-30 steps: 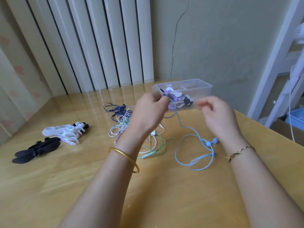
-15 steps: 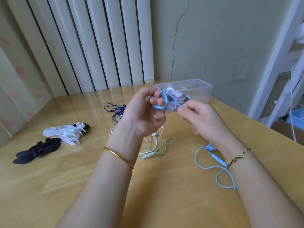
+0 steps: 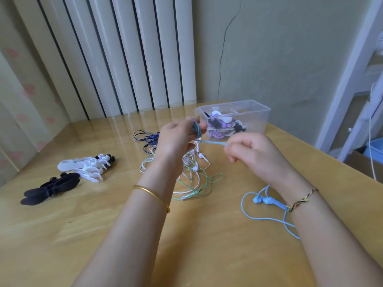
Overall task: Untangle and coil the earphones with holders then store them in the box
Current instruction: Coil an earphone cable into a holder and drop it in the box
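Winding is advancing: left hand (image 3: 176, 139) is gripping the blue earphones' (image 3: 196, 129) coil at 12 o'clock; right hand (image 3: 252, 154), pinching their cord (image 3: 213, 142), is now pulling it taut toward 3 o'clock.

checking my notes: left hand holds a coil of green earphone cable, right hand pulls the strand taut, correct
Only the colour is wrong: the head view shows a light blue earphone cable coiled in the left hand, its strand pulled taut by the right hand. The green earphones lie tangled on the table.

Wooden table (image 3: 207, 255) bears box (image 3: 260, 121), earphones (image 3: 195, 168), holders (image 3: 87, 167).
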{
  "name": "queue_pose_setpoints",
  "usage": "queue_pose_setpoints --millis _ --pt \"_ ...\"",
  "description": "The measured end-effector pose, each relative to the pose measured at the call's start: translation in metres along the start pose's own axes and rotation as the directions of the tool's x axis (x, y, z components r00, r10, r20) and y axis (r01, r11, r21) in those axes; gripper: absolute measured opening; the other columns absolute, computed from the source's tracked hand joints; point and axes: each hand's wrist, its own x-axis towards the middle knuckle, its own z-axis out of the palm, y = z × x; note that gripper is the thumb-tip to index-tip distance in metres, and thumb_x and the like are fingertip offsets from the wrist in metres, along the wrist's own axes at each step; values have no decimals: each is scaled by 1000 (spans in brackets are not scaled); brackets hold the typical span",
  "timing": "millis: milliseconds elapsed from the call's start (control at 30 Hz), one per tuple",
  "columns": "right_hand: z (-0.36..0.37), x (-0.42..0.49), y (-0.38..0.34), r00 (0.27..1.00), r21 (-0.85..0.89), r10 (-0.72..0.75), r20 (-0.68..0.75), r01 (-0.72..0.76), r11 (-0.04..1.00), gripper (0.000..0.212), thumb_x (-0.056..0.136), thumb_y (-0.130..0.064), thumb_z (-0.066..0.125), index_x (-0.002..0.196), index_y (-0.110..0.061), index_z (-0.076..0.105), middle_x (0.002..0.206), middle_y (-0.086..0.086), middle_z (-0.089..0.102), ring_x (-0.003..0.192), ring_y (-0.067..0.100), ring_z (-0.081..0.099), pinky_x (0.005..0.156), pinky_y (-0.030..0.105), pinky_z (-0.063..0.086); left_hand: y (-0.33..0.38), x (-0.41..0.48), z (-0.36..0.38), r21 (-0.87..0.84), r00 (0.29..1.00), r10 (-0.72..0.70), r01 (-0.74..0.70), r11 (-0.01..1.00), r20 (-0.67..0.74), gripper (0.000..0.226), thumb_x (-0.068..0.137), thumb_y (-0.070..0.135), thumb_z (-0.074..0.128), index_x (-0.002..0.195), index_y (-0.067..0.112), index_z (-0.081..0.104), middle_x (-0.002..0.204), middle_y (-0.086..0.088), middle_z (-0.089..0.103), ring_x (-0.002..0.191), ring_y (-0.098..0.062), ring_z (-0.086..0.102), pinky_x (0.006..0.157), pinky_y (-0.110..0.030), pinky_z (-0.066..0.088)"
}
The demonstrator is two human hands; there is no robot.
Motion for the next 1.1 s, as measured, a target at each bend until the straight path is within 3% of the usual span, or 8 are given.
queue_pose_setpoints --millis 133,267,400,467,567,700,867,1100 --pt "-3 3 9 950 -124 -72 -303 36 992 20 86 -9 56 68 -9 63 63 2 55 58 7 43 55 19 33 2 -7 3 561 948 190 -306 769 256 28 98 27 45 94 12 68 90 1 71 74 -11 56 57 -14 39" --pt "-2 7 20 923 -301 -133 -362 19 953 13 91 -21 55 81 -20 64 75 -6 60 72 15 52 67 36 43 2 -12 9 686 885 19 -375 624 466 31 100 26 40 97 9 66 77 4 64 71 -13 53 55 -14 37" --pt "-2 8 18 943 -88 -48 -330 19 996 20 92 -15 56 74 -24 60 61 -17 56 62 -2 49 61 22 37 12 -19 9 259 820 -163 19 966 548 37 99 20 37 73 11 62 52 5 48 58 -11 52 57 -23 31" --pt "-2 7 17 976 -44 -10 -216 1 999 29 93 -13 54 69 -29 60 48 -16 47 48 2 40 53 21 30 20 -16 7 -199 814 -159 318 927 558 42 98 22 36 68 13 64 50 7 51 55 -6 53 56 -20 31" --pt "0 4 12 1000 -90 5 -12 -6 996 29 94 -15 53 70 -27 63 43 -15 42 45 3 36 50 20 26 19 -10 6 -455 916 -102 287 843 388 30 99 25 41 82 14 63 68 5 68 67 -3 58 53 -14 33" --pt "0 1 2 999 -55 -12 37 14 998 22 91 -12 58 71 -17 66 46 -20 50 46 -1 42 49 11 30 3 -5 3 157 980 198 -201 967 35 23 94 26 55 77 20 69 79 2 72 61 0 56 54 -18 37" --pt "-5 4 7 977 93 27 -210 -7 996 18 87 -7 59 72 -14 65 42 -19 46 44 0 42 47 11 27 0 -10 10 716 903 237 -429 550 359 37 99 34 45 81 10 67 67 2 63 51 -5 45 47 -14 32" --pt "-6 6 15 960 65 25 -278 -7 998 10 90 -14 61 81 -13 62 55 2 47 39 8 38 42 21 35 9 -12 10 82 910 -96 68 994 404 43 99 32 42 62 14 57 43 7 41 48 -10 44 48 -21 27"
